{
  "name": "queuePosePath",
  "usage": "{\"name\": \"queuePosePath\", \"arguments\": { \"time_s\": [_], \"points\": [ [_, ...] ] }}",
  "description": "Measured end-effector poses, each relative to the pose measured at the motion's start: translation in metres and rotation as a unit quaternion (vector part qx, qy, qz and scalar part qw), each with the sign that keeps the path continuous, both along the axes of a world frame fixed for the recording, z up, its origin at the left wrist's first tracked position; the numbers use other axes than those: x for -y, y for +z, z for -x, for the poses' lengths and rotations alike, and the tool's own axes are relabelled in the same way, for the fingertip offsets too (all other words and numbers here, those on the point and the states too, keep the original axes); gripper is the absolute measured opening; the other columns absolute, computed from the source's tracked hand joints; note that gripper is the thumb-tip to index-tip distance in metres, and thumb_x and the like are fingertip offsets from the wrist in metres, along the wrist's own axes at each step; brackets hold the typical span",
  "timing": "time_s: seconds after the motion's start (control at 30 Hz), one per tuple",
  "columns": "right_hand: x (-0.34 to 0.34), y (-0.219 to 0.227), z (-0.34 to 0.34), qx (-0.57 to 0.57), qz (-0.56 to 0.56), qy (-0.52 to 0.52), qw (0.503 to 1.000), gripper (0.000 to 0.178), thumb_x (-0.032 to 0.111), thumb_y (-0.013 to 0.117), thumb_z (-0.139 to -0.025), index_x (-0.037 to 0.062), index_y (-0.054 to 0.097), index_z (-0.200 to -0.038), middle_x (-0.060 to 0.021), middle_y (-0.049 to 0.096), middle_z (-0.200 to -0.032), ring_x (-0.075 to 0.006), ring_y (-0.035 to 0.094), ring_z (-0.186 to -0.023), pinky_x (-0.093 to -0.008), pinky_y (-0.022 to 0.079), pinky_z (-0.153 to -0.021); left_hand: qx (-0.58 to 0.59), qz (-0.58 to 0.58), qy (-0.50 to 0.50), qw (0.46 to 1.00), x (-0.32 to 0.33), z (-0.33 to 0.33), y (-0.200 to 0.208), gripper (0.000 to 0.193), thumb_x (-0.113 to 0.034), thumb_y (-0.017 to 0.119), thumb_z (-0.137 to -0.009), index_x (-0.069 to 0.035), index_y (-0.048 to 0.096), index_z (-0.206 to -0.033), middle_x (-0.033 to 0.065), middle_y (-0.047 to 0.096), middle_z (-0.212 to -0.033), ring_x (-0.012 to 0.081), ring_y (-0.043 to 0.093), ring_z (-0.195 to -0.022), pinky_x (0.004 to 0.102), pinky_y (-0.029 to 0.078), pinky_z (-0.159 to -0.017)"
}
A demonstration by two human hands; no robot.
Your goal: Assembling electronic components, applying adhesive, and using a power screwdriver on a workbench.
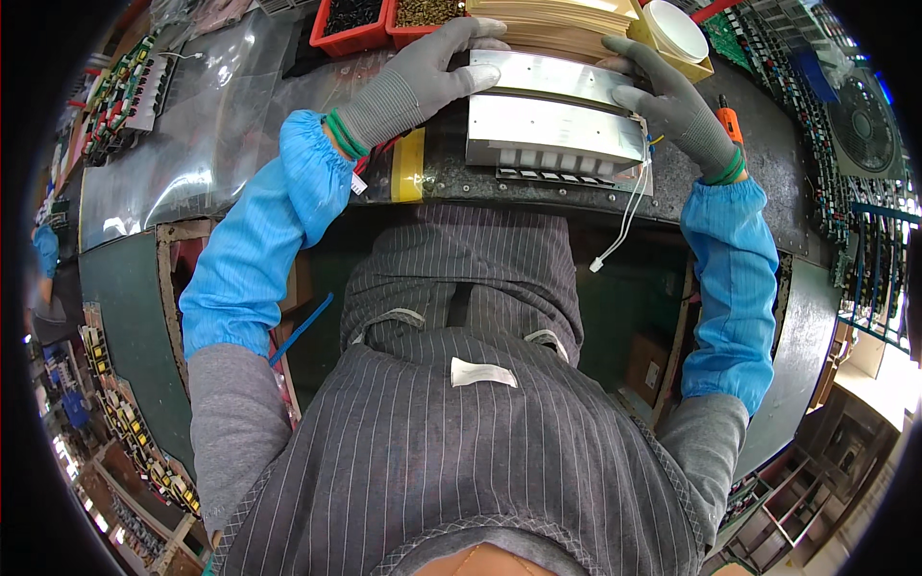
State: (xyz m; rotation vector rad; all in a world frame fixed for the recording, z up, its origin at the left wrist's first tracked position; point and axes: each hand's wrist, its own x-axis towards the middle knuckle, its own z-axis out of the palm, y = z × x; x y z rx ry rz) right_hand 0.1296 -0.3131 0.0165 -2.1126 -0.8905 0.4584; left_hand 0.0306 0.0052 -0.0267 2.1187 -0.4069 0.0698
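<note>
My left hand [427, 82], in a grey glove, has its thumb on the left end of a silver metal plate [547, 77], with its fingers reaching behind. My right hand [669, 99], gloved alike, grips the plate's right end between thumb and fingers. Just nearer to me is a second silver metal plate [557, 128]; I cannot tell whether the two are joined. Under its near edge show several white blocks and a circuit board [557, 180] at the table edge. From the right side a white cable [629, 216] hangs over the edge, ending in a white connector [597, 264].
Behind the plates lies a stack of tan sheets [552, 24]. Red bins [351, 38] of small dark and brassy parts stand left of it; a white round container [675, 31] sits in a yellow box at right. An orange-handled tool [730, 123] lies beyond my right wrist.
</note>
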Motion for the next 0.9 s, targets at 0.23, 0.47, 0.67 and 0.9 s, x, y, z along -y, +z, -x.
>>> {"name": "queuePosePath", "arguments": {
  "time_s": [0.23,0.47,0.67,0.9],
  "points": [
    [-0.004,0.007,0.001,0.006,0.023,-0.012,1.000,0.064,0.006,0.062,-0.091,0.0074,0.039,-0.151,-0.0122,0.058,-0.133,-0.0198,0.054,-0.128,-0.0346,0.041,-0.114,-0.015,0.024,-0.016,0.999,0.000,0.003,0.018,0.057,-0.029,0.061,-0.099,-0.003,0.041,-0.145,0.0153,0.057,-0.135,0.0242,0.053,-0.130,0.0364,0.040,-0.114],
    [0.005,0.000,0.022,-0.054,-0.126,-0.029,0.990,0.061,0.003,0.065,-0.090,0.0006,0.042,-0.146,-0.0112,0.059,-0.131,-0.0163,0.053,-0.125,-0.0306,0.041,-0.107,-0.027,0.019,-0.018,0.999,0.005,0.014,0.028,0.055,-0.021,0.062,-0.098,0.002,0.041,-0.143,0.0176,0.058,-0.136,0.0253,0.055,-0.129,0.0356,0.043,-0.109],
    [0.033,-0.008,0.074,0.018,-0.114,-0.171,0.979,0.052,0.008,0.067,-0.091,-0.0034,0.049,-0.138,-0.0116,0.059,-0.127,-0.0184,0.054,-0.123,-0.0318,0.043,-0.104,0.224,-0.145,0.058,0.962,-0.022,-0.007,0.081,0.034,-0.028,0.066,-0.095,-0.007,0.063,-0.121,0.0081,0.064,-0.112,0.0204,0.064,-0.103,0.0325,0.052,-0.091],
    [0.054,-0.053,0.103,0.052,-0.177,-0.344,0.921,0.040,0.007,0.061,-0.092,-0.0040,0.057,-0.131,-0.0122,0.062,-0.125,-0.0204,0.057,-0.118,-0.0326,0.042,-0.104,0.182,-0.323,0.134,0.919,-0.041,-0.139,0.148,0.029,-0.029,0.067,-0.085,-0.009,0.072,-0.107,0.0183,0.071,-0.105,0.0348,0.068,-0.101,0.0449,0.052,-0.087]
  ]
}}
